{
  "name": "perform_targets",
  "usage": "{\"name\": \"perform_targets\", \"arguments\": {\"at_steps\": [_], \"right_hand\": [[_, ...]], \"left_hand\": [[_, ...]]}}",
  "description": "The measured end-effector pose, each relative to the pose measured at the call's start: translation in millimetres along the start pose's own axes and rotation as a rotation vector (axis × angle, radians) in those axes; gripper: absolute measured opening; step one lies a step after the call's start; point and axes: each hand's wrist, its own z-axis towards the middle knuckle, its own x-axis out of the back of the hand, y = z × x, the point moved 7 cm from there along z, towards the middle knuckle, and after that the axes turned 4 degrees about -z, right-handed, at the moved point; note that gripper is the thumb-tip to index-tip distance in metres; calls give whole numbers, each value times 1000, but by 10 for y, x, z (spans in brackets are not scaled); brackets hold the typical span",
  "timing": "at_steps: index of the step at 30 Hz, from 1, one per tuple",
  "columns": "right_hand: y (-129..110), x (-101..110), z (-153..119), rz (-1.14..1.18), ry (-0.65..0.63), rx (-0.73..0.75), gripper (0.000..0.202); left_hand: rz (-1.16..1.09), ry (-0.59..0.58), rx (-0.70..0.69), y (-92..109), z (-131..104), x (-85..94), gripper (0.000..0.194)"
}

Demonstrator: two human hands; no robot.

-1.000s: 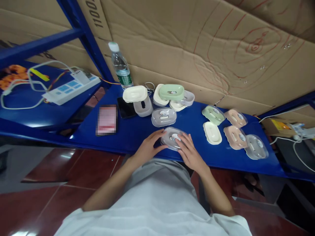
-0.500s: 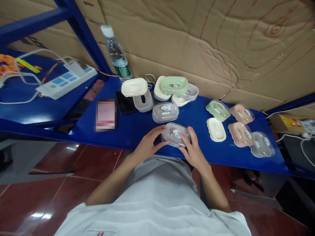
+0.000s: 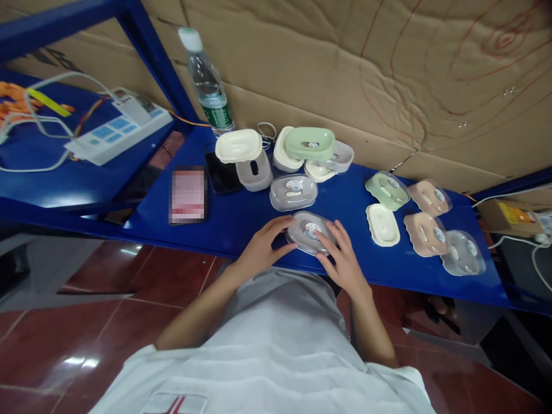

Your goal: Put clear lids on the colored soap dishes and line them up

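Note:
A grey soap box (image 3: 307, 234) with a clear lid and a round sticker lies near the table's front edge, between my two hands. My left hand (image 3: 268, 246) grips its left end, thumb in front and fingers behind. On its right end my right hand (image 3: 343, 260) is closed, with a fingertip on the lid by the sticker. Just behind sits another lidded grey soap box (image 3: 293, 192). Farther back, a green soap box tray (image 3: 309, 144) rests on cream and grey parts, and a cream tray (image 3: 238, 146) leans over a grey base (image 3: 255, 172).
Several lidded soap boxes stand to the right, among them a green one (image 3: 387, 191) and a pink one (image 3: 426, 234), beside a cream tray (image 3: 383, 225). At the left are a water bottle (image 3: 212, 95), a phone (image 3: 222, 173) and a power strip (image 3: 123, 135). Cardboard (image 3: 293, 69) lines the back.
The view has shifted slightly. Both hands stay at the ends of the grey soap box, and the right fingers have moved a little on the lid.

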Motion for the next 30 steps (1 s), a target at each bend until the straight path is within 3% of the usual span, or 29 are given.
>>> {"name": "perform_targets", "arguments": {"at_steps": [8,12,17,23,25,27,30], "right_hand": [[18,11,-38,-23,49,13,79],[21,-24,-45,-88,12,-13,79],[20,-17,-31,-72,14,-30,74],[159,176,-110,-195,15,-89,56],[291,274,-115,-285,85,-154,47],[412,384,-109,-375,236,-244,45],[445,411,-77,-373,391,-279,46]], "left_hand": [[36,-25,7,57,-7,-32,57],[60,-39,7,47,-10,-57,58],[79,-37,20,26,-19,-76,59],[108,-44,58,42,-44,-90,61],[117,-54,61,63,-45,-95,58],[133,-59,66,77,-42,-98,55],[164,-57,60,85,-39,-106,51]]}}
